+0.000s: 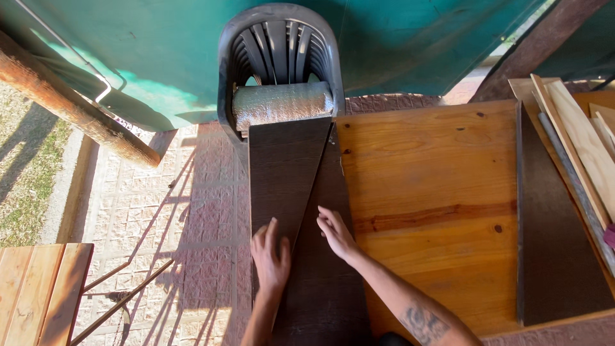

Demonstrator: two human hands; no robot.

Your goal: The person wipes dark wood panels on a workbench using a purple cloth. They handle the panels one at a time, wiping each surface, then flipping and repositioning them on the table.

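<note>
Lying flat, both hands, left hand (271, 256) and right hand (336, 232), grips empty, press two dark tapered wooden boards (288, 173) together, far ends on grey plastic chair (280, 45), beside bench (429, 186).

3 dark boards (282, 173), 1 chair (280, 45), 2 hands (270, 259).

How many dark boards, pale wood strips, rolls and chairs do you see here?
Dark boards: 3, two under the hands, one on the table
Pale wood strips: about 4
Silver roll: 1
Plastic chair: 1
Total: about 9
</note>
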